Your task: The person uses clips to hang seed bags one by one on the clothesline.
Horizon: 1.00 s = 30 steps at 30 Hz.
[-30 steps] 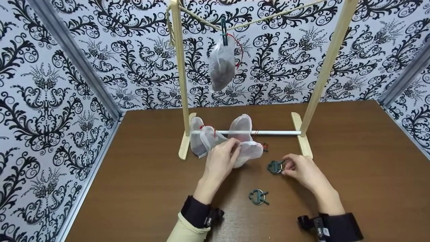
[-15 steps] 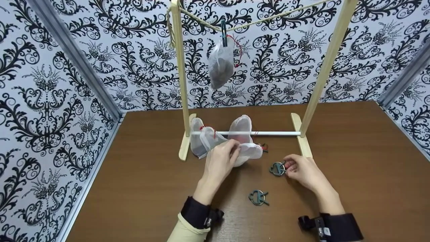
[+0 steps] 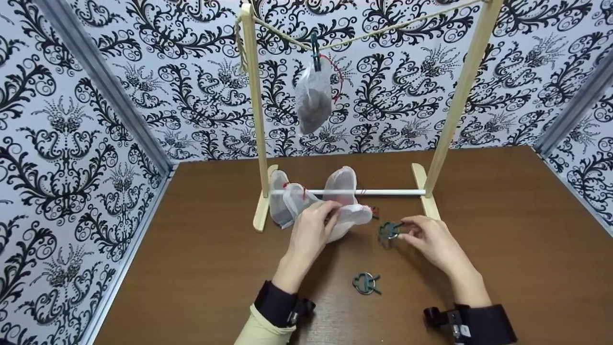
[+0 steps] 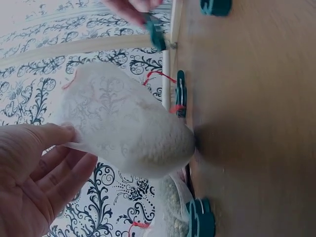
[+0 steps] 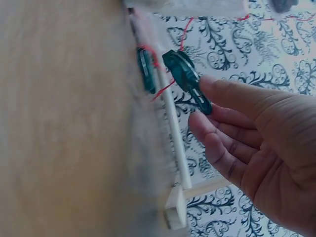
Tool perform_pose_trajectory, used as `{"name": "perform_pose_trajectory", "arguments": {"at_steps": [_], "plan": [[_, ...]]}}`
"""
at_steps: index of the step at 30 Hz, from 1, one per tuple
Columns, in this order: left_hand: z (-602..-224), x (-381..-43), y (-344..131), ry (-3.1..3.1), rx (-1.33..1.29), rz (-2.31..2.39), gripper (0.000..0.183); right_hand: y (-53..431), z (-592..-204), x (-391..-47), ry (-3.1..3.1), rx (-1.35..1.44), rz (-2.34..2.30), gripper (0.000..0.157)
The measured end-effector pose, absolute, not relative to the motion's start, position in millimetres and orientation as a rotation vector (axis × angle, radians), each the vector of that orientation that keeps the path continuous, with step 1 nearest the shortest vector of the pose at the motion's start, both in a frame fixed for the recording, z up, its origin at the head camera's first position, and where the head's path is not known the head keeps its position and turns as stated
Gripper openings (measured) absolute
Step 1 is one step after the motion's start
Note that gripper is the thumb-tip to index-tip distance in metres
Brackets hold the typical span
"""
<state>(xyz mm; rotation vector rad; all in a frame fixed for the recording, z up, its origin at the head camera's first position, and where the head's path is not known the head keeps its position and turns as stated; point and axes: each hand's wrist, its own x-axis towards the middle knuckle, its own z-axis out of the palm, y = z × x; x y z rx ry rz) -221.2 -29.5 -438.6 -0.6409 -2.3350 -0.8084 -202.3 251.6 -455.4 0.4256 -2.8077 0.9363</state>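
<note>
My left hand (image 3: 311,227) pinches the upper edge of a white mesh drawstring bag (image 4: 143,128), whose filled, bumpy bottom sits at the table. Between thumb and fingers my right hand (image 3: 431,239) holds a dark green clip (image 5: 185,74) by its handles, just above the tabletop and to the right of the bag. Another green clip (image 3: 367,283) lies on the table nearer to me. A further clip (image 5: 146,69) with red string across it lies beside the white rod. From the rope hangs a filled mesh bag (image 3: 313,103), held by a green clip (image 3: 315,52).
A wooden frame stands at the back, with a left post (image 3: 257,105), a right post (image 3: 459,100), a sagging rope (image 3: 383,31) and a low white rod (image 3: 392,192). More mesh bags (image 3: 341,182) lean around the rod. Patterned walls enclose the brown table (image 3: 201,268).
The clip in my right hand shifts slightly right, then rises off the tabletop and tilts toward the bag. My left hand keeps its pinch on the bag. The head view tips up slightly.
</note>
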Motion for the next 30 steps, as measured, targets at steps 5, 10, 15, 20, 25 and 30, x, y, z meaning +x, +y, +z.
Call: {"name": "perform_pose_trajectory", "arguments": {"at_steps": [5,10,15,20,25,30], "plan": [[-418,-230,-29,-2.331,-0.728,-0.809,0.006,247,-434,-206,-2.681,0.472,0.935,0.027],[-382,-242,-28,-2.315,-0.804,-0.812,0.006,239,-394,-218,-2.457,0.569,0.897,0.018],[-337,-252,-25,-2.348,-0.827,-0.811,0.009,233,-343,-234,-2.214,0.677,0.777,0.017],[-292,-262,-18,-2.366,-0.773,-0.742,0.011,221,-287,-247,-2.118,0.707,0.662,0.012],[-251,-269,-15,-2.362,-0.652,-0.615,0.014,208,-240,-258,-2.057,0.689,0.536,0.019],[-220,-276,-10,-2.438,-0.522,-0.388,0.019,198,-200,-263,-2.103,0.632,0.453,0.029]]}}
